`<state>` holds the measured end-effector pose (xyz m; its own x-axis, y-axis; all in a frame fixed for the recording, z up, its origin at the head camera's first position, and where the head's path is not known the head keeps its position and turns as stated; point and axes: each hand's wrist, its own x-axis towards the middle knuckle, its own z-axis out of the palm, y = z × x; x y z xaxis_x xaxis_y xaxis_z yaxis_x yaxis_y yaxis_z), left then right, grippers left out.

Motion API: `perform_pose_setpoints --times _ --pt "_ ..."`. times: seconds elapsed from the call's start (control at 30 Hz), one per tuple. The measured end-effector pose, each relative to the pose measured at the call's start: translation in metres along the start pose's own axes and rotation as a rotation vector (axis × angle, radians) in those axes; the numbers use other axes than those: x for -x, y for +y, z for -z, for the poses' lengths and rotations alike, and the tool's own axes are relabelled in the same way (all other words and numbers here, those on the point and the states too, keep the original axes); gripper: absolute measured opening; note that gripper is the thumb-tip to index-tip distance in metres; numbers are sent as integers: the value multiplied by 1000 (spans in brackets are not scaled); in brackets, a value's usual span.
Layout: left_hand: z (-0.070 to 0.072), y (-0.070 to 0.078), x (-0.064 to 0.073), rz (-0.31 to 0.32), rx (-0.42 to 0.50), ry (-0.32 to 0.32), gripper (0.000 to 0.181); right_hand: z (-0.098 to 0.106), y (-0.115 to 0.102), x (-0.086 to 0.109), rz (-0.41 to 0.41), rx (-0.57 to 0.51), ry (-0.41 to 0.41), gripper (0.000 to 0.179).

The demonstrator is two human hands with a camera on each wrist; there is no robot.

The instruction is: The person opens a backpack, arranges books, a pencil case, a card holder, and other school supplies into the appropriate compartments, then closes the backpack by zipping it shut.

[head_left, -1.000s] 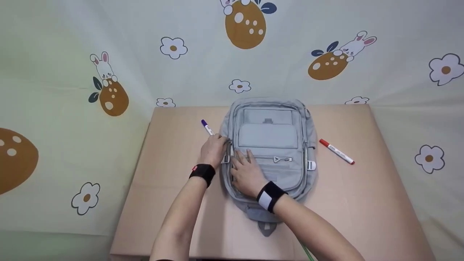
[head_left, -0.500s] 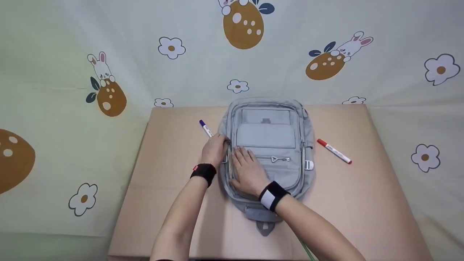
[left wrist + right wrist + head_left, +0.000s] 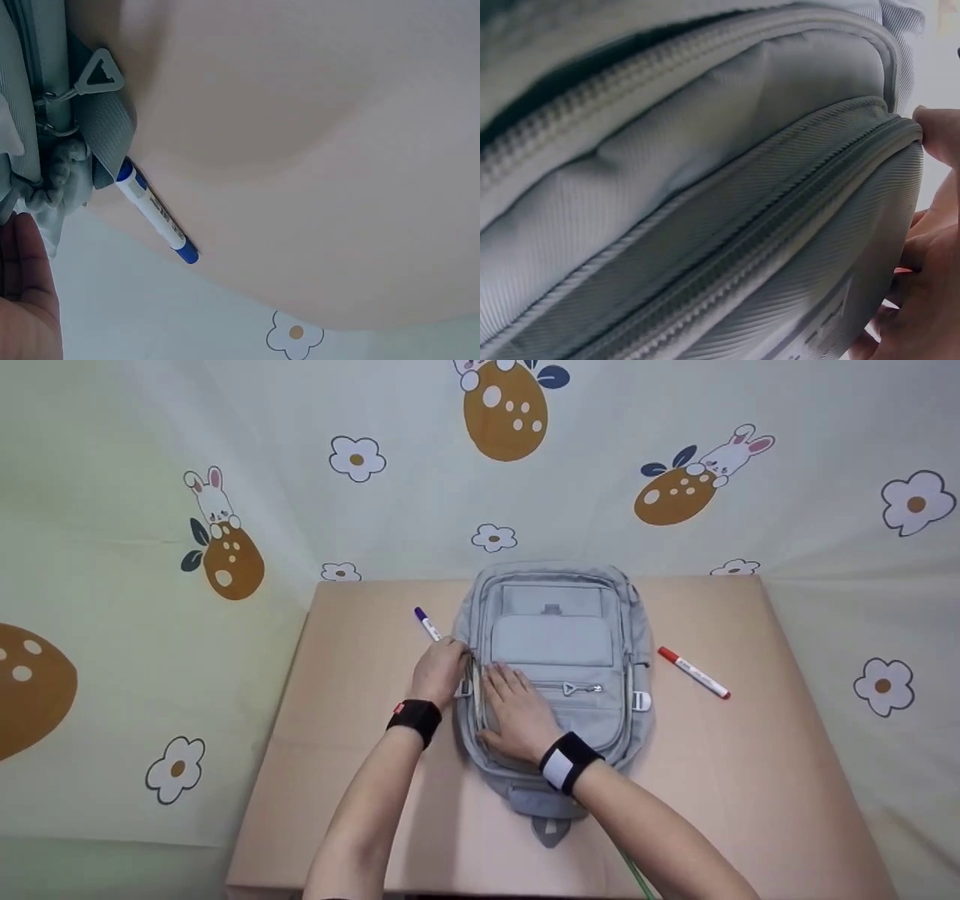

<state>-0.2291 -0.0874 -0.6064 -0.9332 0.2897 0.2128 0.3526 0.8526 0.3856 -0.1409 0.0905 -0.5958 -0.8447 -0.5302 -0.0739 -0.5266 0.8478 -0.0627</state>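
Observation:
A grey backpack (image 3: 555, 641) lies front up on the table, its small strap end toward the near edge. At its left side my left hand (image 3: 441, 669) curls its fingers round the fabric edge by the zipper; the fingertips are partly hidden. In the left wrist view, that hand (image 3: 30, 292) is at the bag's edge, with a triangular zipper pull (image 3: 101, 75) hanging free above. My right hand (image 3: 521, 720) lies flat on the front panel, fingers straight and together. The right wrist view shows zippers (image 3: 727, 277) close up, with the right thumb (image 3: 939, 135) touching the bag.
A purple-blue capped marker (image 3: 427, 622) lies just beyond the left hand. Right of the backpack is a red marker (image 3: 694, 673). A thin green cord (image 3: 637, 874) runs off the front edge. Patterned cloth (image 3: 420, 495) surrounds the cardboard-coloured table (image 3: 750, 795).
My right hand's spread fingers have come together and lie flatter on the front panel. My left hand stays at the bag's left edge, shifted only slightly.

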Motion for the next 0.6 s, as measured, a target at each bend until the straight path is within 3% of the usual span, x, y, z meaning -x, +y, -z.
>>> perform_pose_setpoints --times 0.33,0.6 --pt "9 -1 19 -108 0 18 8 0 1 0 1 -21 -5 94" --pt "14 1 34 -114 18 -23 13 1 1 1 -1 -41 1 92"
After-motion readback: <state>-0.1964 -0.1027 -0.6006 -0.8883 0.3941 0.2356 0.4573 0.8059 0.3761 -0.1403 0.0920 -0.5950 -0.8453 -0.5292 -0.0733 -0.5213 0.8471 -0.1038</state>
